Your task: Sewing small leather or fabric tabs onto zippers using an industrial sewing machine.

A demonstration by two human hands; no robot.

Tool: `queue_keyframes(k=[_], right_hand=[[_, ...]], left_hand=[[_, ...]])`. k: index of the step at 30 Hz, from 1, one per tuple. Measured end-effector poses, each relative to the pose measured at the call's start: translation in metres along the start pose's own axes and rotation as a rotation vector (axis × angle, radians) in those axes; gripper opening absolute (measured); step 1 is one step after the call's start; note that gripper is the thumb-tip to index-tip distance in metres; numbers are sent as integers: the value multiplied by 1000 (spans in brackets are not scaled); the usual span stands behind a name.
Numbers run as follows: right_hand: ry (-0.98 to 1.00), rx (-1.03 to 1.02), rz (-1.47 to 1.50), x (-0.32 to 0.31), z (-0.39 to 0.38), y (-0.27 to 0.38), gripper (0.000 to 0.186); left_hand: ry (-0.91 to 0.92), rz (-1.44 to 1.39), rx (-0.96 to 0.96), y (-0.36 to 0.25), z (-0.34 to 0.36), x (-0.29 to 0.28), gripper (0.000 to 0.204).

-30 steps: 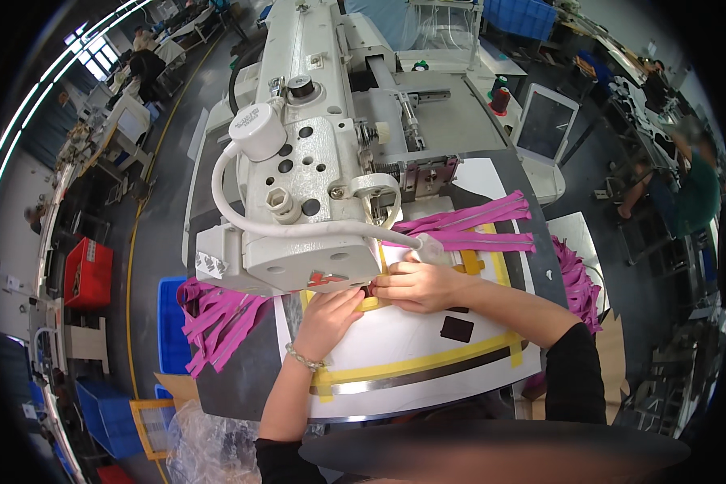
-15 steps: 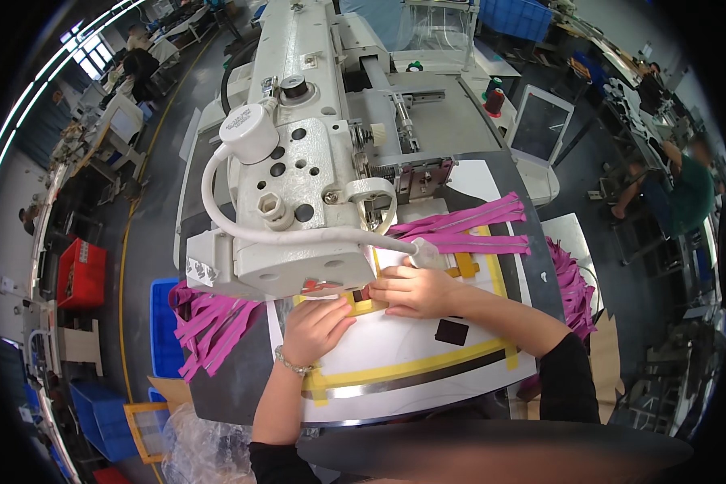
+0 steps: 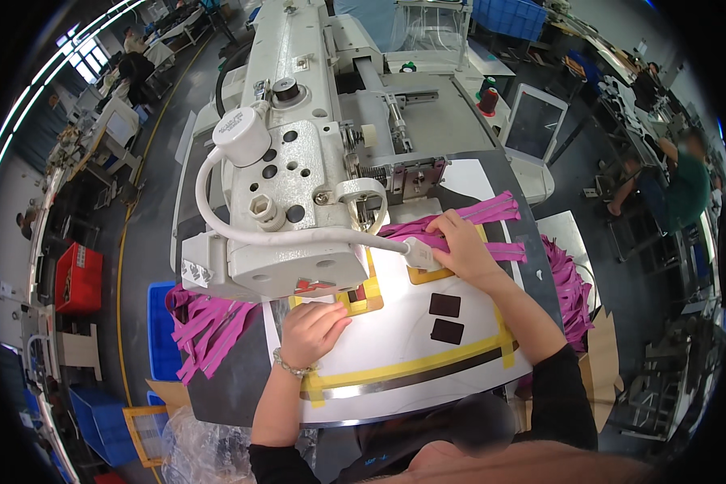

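My left hand lies on the white sheet, its fingers stretched forward beside a yellow-edged cutout with a small dark red and black piece in it. Just in front of the fingertips hangs the white head of a sewing machine. Farther right, my right hand has bent its fingers onto magenta zippers that run out from under the machine. Part of its grip is hidden. Two dark rectangular patches rest on the sheet below my right forearm.
Bundles of magenta zippers hang at the left and right of the dark table. A white hose arches across the machine's front. At the left stands a blue bin. Thread spools and a screen sit behind, right.
My right hand has left the yellow-edged cutout and moved up and right onto the zippers. A second dark patch now shows on the sheet. My left hand has stayed about where it was.
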State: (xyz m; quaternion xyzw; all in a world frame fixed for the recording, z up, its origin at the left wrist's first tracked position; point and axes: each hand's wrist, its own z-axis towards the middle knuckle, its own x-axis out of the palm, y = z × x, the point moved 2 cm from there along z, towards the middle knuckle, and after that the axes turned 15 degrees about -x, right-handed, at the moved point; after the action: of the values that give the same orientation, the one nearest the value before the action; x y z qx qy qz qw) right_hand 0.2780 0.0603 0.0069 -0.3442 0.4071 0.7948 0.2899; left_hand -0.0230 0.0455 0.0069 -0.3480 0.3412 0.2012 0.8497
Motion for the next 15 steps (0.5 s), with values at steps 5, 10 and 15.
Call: queue_keyframes(k=[5, 10, 15], right_hand=[[219, 257, 283, 0, 3, -4, 16], [-1, -495, -72, 26, -10, 22, 11], [76, -718, -320, 37, -9, 37, 7]], left_hand=[[-2, -19, -8, 0, -3, 0, 16], [19, 188, 36, -24, -7, 12, 24], [183, 465, 4, -44, -22, 35, 55]])
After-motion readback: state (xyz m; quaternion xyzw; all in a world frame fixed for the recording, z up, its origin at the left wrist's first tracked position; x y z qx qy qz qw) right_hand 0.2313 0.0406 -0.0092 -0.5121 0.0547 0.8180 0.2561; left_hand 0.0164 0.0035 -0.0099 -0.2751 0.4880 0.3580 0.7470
